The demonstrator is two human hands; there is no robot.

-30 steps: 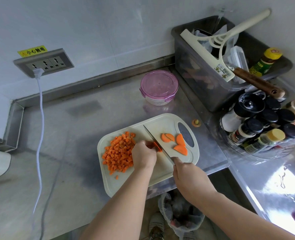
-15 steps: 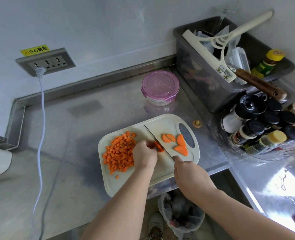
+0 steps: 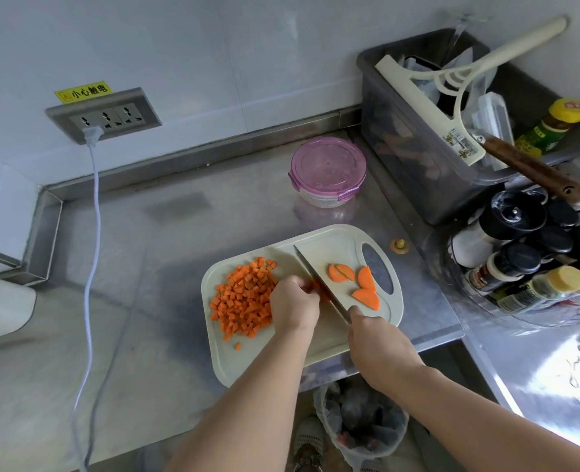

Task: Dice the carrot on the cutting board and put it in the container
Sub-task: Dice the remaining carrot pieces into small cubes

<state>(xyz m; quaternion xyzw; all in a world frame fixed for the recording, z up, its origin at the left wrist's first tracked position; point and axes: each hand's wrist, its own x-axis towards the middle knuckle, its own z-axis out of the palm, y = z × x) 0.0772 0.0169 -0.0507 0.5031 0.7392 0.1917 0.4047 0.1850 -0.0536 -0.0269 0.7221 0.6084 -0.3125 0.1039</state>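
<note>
A pale cutting board [image 3: 322,342] lies on the steel counter. A heap of diced carrot [image 3: 244,298] covers its left part. Three half-round carrot slices [image 3: 356,282] lie on its right part. My left hand [image 3: 293,306] curls over a small carrot piece [image 3: 317,288], mostly hidden under the fingers. My right hand [image 3: 373,338] grips the handle of a knife [image 3: 319,282], whose blade stands against that piece, tip pointing away from me. The round container with a pink lid [image 3: 327,170], closed, sits behind the board.
A grey bin [image 3: 404,137] with a squeegee and a wooden-handled tool stands at the back right. A rack of spice jars [image 3: 533,260] is right of the board. A carrot end [image 3: 399,245] lies by the board. A white cable [image 3: 92,233] hangs from the wall socket. A bagged waste bin [image 3: 360,420] sits below the counter edge.
Both hands and the knife stay at the same spot on the board, with only slight shifts of the blade over the carrot piece. The heap and slices have not moved.
</note>
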